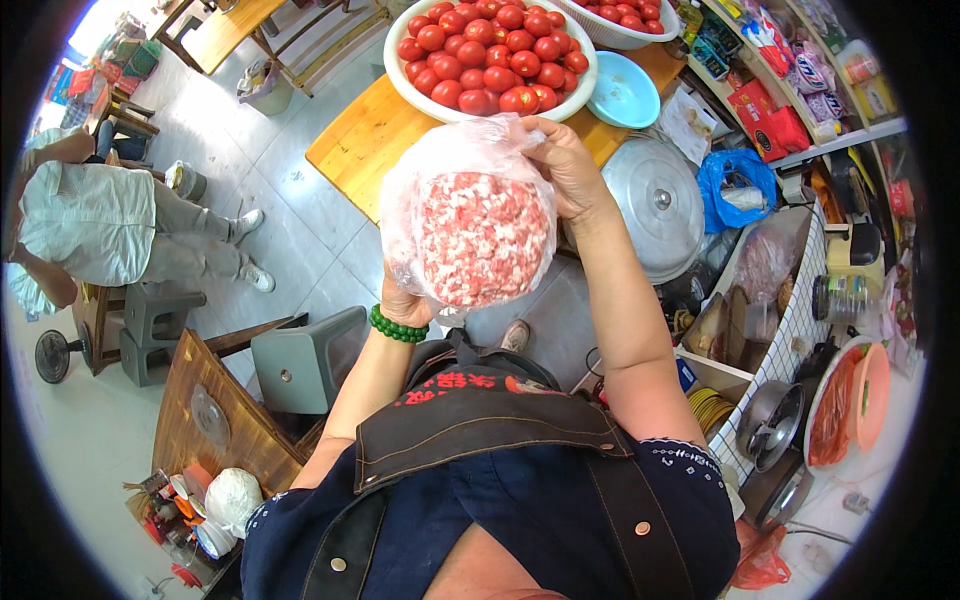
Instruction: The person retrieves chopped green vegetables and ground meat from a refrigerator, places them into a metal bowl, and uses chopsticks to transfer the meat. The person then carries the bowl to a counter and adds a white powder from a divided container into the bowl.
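Minced meat [484, 236], pink with white bits of fat, fills a clear plastic bag [450, 154] held up in front of my chest. My right hand [562, 169] pinches the gathered upper edge of the bag. Below and to the left, my left hand [405, 296] supports the bag's underside; most of its fingers are hidden behind the plastic. A green bead bracelet [400, 326] circles my left wrist. Just beyond the bag stands a large white basin [394, 64] heaped with red tomatoes [499, 56] on a wooden table [360, 142].
A light-blue bowl [622, 90] and another container of tomatoes [622, 11] are on the table. A large metal lid [652, 202] lies to the right, near crowded shelves [832, 142]. On the left are a grey plastic stool [300, 364], a wooden table [217, 405] and another person [90, 217].
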`<move>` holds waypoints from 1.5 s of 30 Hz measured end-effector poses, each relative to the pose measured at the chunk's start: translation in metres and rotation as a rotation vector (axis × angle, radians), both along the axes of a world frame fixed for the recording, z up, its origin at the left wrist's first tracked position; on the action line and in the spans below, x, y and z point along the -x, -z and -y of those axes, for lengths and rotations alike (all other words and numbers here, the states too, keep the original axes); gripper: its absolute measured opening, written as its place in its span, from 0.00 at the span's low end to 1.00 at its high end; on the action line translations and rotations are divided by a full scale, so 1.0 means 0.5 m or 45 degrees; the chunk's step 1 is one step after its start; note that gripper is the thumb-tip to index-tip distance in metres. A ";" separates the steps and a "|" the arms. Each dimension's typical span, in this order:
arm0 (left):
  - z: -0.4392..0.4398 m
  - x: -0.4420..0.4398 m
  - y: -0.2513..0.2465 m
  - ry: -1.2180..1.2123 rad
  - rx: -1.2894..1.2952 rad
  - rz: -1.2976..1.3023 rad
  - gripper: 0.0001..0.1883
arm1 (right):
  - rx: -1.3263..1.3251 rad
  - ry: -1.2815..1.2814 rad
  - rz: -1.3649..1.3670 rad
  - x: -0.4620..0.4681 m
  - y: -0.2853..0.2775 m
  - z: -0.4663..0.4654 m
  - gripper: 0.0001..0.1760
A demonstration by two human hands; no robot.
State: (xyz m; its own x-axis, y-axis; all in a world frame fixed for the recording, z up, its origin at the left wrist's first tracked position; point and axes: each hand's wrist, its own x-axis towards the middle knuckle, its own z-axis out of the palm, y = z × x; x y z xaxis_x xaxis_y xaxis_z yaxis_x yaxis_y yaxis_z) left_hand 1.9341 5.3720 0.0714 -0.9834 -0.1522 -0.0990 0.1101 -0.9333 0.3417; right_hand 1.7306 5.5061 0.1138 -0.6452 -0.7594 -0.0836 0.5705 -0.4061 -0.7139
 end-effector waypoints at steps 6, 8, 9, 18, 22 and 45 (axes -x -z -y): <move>-0.014 0.015 -0.008 0.023 -0.090 0.062 0.48 | -0.066 -0.057 0.268 -0.018 0.003 0.029 0.03; -0.022 0.013 -0.004 0.055 -0.077 0.041 0.47 | -0.143 -0.093 0.409 -0.028 0.041 0.039 0.03; -0.027 0.012 -0.002 0.068 -0.056 0.030 0.46 | -0.163 -0.116 0.462 -0.040 0.070 0.047 0.03; -0.135 0.091 -0.029 -0.307 1.224 -0.073 0.43 | 0.149 -0.151 0.911 -0.133 0.325 0.061 0.03; -0.160 0.132 -0.081 -1.007 2.116 -0.283 0.42 | 0.149 -0.104 0.686 -0.154 0.262 -0.039 0.03; -0.085 0.165 -0.048 -0.428 0.711 -0.209 0.43 | -2.726 0.795 -0.948 -0.585 -0.022 -1.404 0.16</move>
State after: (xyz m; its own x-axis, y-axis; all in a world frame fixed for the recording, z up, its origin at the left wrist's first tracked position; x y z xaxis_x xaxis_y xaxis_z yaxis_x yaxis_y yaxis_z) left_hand 1.8516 5.4145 0.0955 -0.8693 -0.4374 0.2304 0.4554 -0.5270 0.7175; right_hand 2.0231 6.2080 0.1249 -0.9582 0.2754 0.0769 0.2618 0.9531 -0.1517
